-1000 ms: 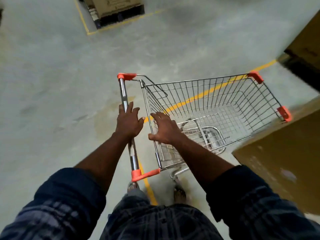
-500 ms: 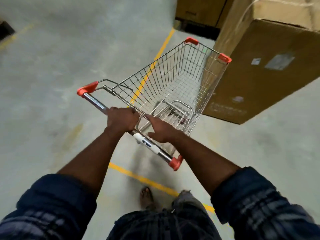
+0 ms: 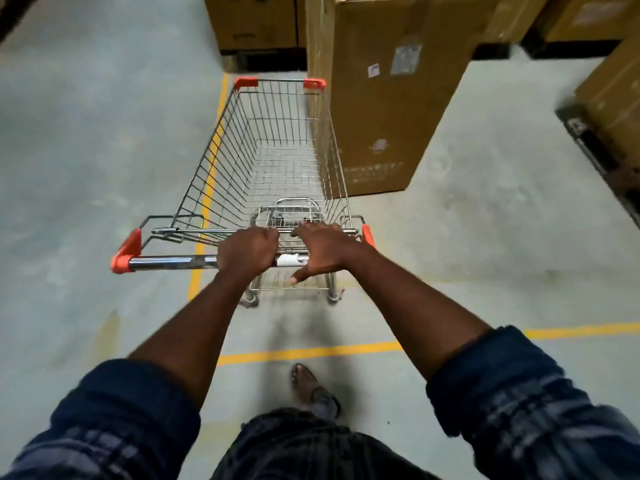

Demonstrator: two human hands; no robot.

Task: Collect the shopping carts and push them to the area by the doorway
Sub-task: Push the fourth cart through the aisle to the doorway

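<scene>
– Nearest the wearer, what shows?
– Two rolled dark plaid sleeves, and one foot on a grey concrete floor, just beyond a yellow line.

– And the hands?
– Both sit on the handle bar of a shopping cart directly ahead. The left hand has its fingers curled round the bar near the middle. The right hand lies over the bar toward its right end, fingers stretched forward and thumb splayed beneath. They are side by side, neither one nearer.

– Which way does the cart run?
– Its long axis points straight away from the body, so a push would likely send it forward. It is a chrome wire basket with orange plastic corners and orange handle ends.

– What lies beyond?
– A tall cardboard box stands just beside the basket's right side. I cannot tell whether they touch. More boxes sit behind. No doorway is in view.
</scene>
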